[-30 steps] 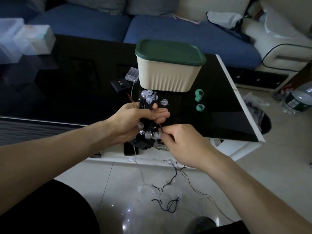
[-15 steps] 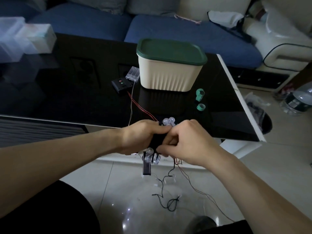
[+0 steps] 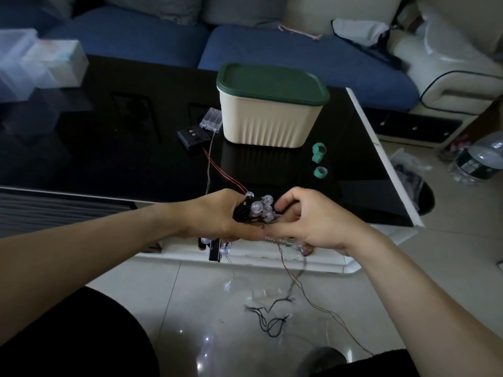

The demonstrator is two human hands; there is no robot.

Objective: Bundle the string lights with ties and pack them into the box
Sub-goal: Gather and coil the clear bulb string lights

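The left hand [image 3: 215, 216] is gripping a bunch of string lights [image 3: 258, 209], its fingers curling round the black wire and clear bulbs just in front of the table's near edge. The right hand [image 3: 307, 219] is meeting it from the other side, fingers bent and pinching the wire at the bundle, with the thumb lying under it. Loose wire [image 3: 272, 317] is hanging down from both hands and trailing in loops over the pale floor tiles [image 3: 408, 281]. Red leads [image 3: 220, 172] are running from the bundle back across the black table [image 3: 109, 159] to a black controller [image 3: 192, 136] and a clear battery case [image 3: 211, 121], which are lying just beside each other. The box [image 3: 268, 118], cream with its green lid on, is sitting on the table beyond the hands, right of the battery case. Two green ties [image 3: 319, 161], rolled into rings, are lying on the table near the box's right side. A blue sofa [image 3: 299, 53] is standing behind the table, and a water bottle [image 3: 479, 161] is lying on the floor at far right.
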